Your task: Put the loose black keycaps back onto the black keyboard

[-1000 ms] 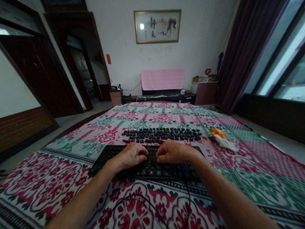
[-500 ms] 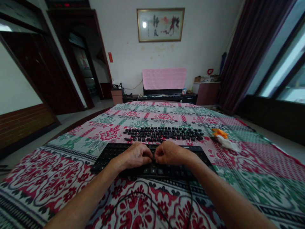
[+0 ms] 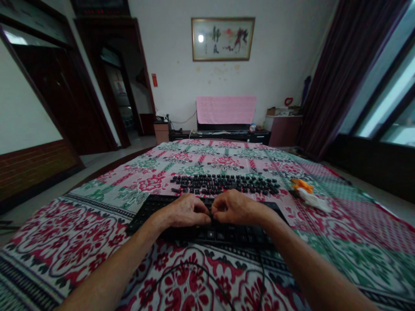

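Left hand (image 3: 184,211) and right hand (image 3: 233,206), fingers curled, meet on a black keyboard (image 3: 145,211); whether either grip holds anything cannot be told. Loose keycaps (image 3: 223,183) lie beyond.

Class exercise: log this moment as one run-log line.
left hand: curled on keyboard centre | right hand: curled beside it | loose keycaps: rows beyond keyboard | orange-white item: right of keycaps

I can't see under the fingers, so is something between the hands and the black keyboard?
Nothing visible is. The left hand and right hand lie straight on the keyboard, fingers curled at its middle. The loose keycaps lie beyond it on the cloth, and the cable runs off its near edge.
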Action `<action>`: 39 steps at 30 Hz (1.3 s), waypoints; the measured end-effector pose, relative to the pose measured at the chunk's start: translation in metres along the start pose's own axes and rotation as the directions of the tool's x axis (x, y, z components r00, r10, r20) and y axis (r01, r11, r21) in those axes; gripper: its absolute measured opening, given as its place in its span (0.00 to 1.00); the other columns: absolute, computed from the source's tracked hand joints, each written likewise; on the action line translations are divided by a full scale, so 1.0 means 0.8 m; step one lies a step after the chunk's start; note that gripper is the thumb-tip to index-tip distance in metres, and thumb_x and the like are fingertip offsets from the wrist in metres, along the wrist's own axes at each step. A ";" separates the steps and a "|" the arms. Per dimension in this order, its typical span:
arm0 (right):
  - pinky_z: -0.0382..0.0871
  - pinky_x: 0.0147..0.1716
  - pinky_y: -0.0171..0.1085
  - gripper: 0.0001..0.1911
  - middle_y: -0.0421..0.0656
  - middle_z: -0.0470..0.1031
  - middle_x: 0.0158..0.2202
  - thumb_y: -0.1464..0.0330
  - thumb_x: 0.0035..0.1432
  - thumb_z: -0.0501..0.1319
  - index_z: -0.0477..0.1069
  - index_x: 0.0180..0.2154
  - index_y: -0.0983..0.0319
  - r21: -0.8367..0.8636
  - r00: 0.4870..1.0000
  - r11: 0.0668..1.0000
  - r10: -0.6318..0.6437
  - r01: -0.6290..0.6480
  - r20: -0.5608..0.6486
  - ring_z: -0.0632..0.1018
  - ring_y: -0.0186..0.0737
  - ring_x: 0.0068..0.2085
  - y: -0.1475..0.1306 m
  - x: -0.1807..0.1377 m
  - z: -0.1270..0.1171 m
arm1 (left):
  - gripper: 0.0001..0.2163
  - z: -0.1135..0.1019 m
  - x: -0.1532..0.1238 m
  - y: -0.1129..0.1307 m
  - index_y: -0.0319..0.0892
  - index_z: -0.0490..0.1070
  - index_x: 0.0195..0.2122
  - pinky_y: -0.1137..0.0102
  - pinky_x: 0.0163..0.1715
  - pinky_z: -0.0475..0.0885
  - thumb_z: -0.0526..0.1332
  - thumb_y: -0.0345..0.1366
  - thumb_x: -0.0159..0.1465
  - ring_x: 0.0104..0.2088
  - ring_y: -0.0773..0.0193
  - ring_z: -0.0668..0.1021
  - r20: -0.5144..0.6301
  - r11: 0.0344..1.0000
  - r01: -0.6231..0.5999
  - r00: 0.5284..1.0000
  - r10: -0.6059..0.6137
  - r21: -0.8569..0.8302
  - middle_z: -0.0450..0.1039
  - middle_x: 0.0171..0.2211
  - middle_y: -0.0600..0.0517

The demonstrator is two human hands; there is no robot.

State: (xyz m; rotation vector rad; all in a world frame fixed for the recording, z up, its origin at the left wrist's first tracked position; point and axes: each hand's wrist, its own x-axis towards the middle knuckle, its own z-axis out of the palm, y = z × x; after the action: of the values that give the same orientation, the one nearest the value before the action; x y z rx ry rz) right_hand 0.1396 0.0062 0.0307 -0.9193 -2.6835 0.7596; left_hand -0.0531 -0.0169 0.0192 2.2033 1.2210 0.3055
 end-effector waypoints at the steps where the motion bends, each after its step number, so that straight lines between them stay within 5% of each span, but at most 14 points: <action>1: 0.53 0.19 0.27 0.11 0.37 0.68 0.21 0.70 0.43 0.52 0.71 0.27 0.65 -0.004 1.000 1.000 -0.008 0.008 -0.012 0.64 0.27 0.22 -0.001 0.000 0.000 | 0.14 0.001 0.000 -0.001 0.38 0.73 0.32 0.79 0.19 0.55 0.54 0.42 0.51 0.20 0.74 0.64 0.008 1.000 0.012 1.000 -0.011 -0.020 0.66 0.21 0.56; 13: 0.54 0.21 0.28 0.08 0.37 0.68 0.20 0.72 0.44 0.52 0.70 0.25 0.65 -0.028 0.987 0.998 -0.064 0.061 -0.147 0.65 0.28 0.23 -0.005 0.000 0.001 | 0.18 0.002 0.002 0.002 0.37 0.69 0.25 0.79 0.16 0.59 0.51 0.47 0.53 0.19 0.73 0.67 0.039 0.957 0.114 0.993 -0.108 -0.267 0.65 0.19 0.55; 26: 0.59 0.26 0.28 0.13 0.39 0.72 0.29 0.69 0.45 0.56 0.70 0.36 0.62 0.139 0.998 0.990 -0.030 0.037 -0.050 0.71 0.32 0.29 -0.002 -0.001 -0.002 | 0.12 0.003 0.004 -0.006 0.36 0.70 0.31 0.79 0.20 0.62 0.58 0.38 0.49 0.22 0.74 0.66 0.031 0.889 0.042 0.999 -0.031 -0.456 0.64 0.21 0.56; 39: 0.57 0.24 0.28 0.10 0.39 0.70 0.26 0.71 0.45 0.55 0.70 0.32 0.64 0.006 0.988 0.998 -0.065 0.067 -0.142 0.68 0.30 0.26 -0.006 -0.001 0.012 | 0.13 0.006 0.005 -0.008 0.36 0.70 0.31 0.78 0.20 0.62 0.58 0.39 0.49 0.20 0.73 0.67 0.010 0.911 0.051 0.999 -0.051 -0.408 0.66 0.21 0.55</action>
State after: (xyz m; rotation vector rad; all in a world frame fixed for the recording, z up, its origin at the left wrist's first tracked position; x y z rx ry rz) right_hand 0.1343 -0.0010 0.0254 -0.8434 -2.5700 0.6685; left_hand -0.0532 -0.0126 0.0115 1.8070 1.0967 0.4932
